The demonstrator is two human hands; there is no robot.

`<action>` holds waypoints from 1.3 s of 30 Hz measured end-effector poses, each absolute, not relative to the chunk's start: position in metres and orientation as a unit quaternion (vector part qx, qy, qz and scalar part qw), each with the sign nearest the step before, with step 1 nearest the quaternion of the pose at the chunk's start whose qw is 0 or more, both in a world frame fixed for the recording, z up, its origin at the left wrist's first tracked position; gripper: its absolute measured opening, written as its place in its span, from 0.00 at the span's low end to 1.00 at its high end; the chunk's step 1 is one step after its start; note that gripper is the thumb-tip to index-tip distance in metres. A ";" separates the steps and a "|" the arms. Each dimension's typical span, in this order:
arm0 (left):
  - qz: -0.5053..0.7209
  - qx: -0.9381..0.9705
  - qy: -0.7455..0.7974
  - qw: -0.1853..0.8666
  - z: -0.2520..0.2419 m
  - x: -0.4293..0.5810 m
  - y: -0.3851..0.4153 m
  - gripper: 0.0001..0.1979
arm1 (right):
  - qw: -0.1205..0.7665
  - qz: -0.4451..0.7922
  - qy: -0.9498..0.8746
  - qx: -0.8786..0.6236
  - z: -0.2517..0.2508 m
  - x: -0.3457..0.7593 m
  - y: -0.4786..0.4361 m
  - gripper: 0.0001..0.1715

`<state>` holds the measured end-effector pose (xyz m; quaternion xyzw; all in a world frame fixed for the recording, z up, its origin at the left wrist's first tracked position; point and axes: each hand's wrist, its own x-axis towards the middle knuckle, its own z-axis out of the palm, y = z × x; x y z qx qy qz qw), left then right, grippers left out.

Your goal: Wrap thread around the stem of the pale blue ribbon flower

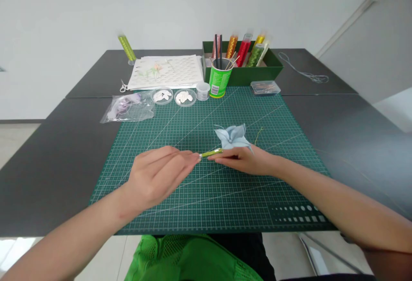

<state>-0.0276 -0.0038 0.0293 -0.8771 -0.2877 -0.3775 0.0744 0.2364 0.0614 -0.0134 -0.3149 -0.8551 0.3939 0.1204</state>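
A light blue fabric-like flower (232, 136) with pointed petals shows above my right hand (243, 159), whose closed fingers hold it from below. My left hand (164, 169) is closed, its fingertips pinching one end of a slim, shiny yellow-green rod (210, 153). The rod's other end reaches the fingertips of my right hand. Whether it joins the flower is hidden by my fingers. A thin yellow-green thread (258, 134) curls up behind my right hand. Both hands are above the green cutting mat (180, 132).
At the back stand a green can (220, 82) with sticks and a dark green box (257, 74) of thread spools. Left of them are white sheets (183, 70), two dishes of white pieces (184, 97), a plastic bag (141, 111), small scissors (123, 87) and a green spool (127, 49).
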 end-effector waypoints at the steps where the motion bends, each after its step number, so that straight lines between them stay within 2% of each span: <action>1: -0.383 -0.870 -0.300 0.078 0.030 -0.028 -0.002 0.06 | 0.101 0.399 -0.861 -0.301 -0.010 0.235 0.058 0.17; 7: -0.376 -0.852 -0.355 0.079 0.026 -0.033 0.006 0.03 | 0.059 0.442 -0.871 -0.207 0.017 0.233 0.038 0.17; 18: -0.306 -0.872 -0.380 0.046 0.016 -0.024 0.004 0.06 | 0.141 0.400 -0.902 -0.081 0.050 0.234 0.015 0.17; 23: -0.280 -0.901 -0.330 0.024 0.011 -0.017 -0.002 0.08 | 0.258 0.355 -0.887 -0.145 0.060 0.240 0.018 0.18; 25: -0.276 -0.911 -0.304 0.027 0.011 -0.015 -0.005 0.07 | 0.277 0.335 -0.881 -0.190 0.062 0.243 0.023 0.17; 32: -0.277 -0.931 -0.238 0.019 0.013 -0.013 -0.012 0.02 | 0.253 0.339 -0.854 -0.304 0.054 0.244 0.041 0.17; 39: -0.275 -0.939 -0.205 0.036 0.017 -0.013 -0.014 0.05 | 0.218 0.397 -0.831 -0.322 0.053 0.243 0.047 0.18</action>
